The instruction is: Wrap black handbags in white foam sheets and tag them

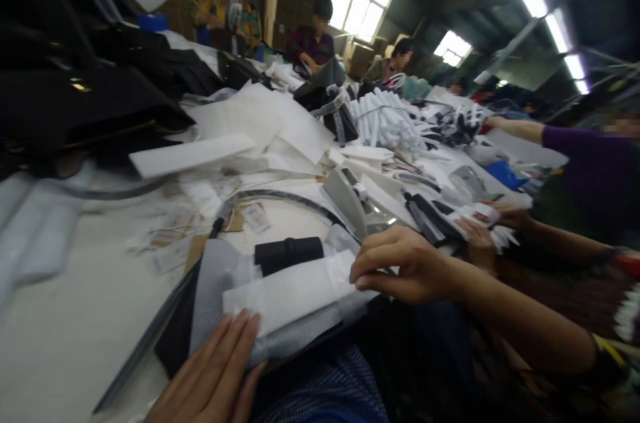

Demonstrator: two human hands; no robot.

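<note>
Here right hand (407, 266) pinches white wrap (295, 291), left hand (217, 373) flat on it

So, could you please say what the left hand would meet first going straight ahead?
The white strip, apparently touching the left hand; beyond it, probably the black roll, though depth is unclear.

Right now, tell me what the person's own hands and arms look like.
The right hand is ungloved, with a bare forearm running to a dark, yellow-marked sleeve near the picture's edge. The left hand is ungloved too; its sleeve, if any, is out of view. No rings can be made out on either.
</note>
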